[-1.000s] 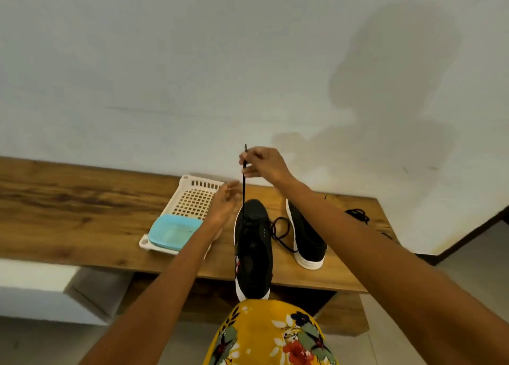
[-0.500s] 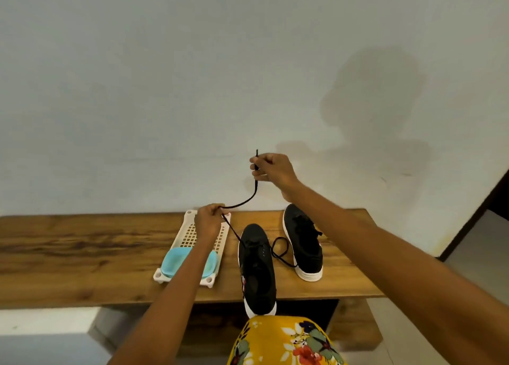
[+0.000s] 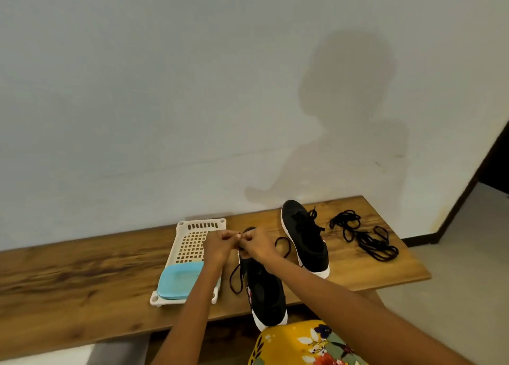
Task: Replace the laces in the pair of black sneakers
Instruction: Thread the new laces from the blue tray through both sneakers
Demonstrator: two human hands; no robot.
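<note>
Both hands have come down from the raised lace and now meet over the near sneaker (image 3: 264, 290). Our left hand (image 3: 217, 244) and right hand (image 3: 257, 244) touch at the fingertips, curled as if pinching the lace (image 3: 236, 278); the pinch itself is too small to confirm. This shoe overhangs the wooden bench (image 3: 82, 282) edge. Just left sits a white basket (image 3: 192, 243) holding a blue pad (image 3: 177, 280). The second sneaker (image 3: 305, 238) lies beyond, with spare laces (image 3: 363, 238) piled to its right.
</note>
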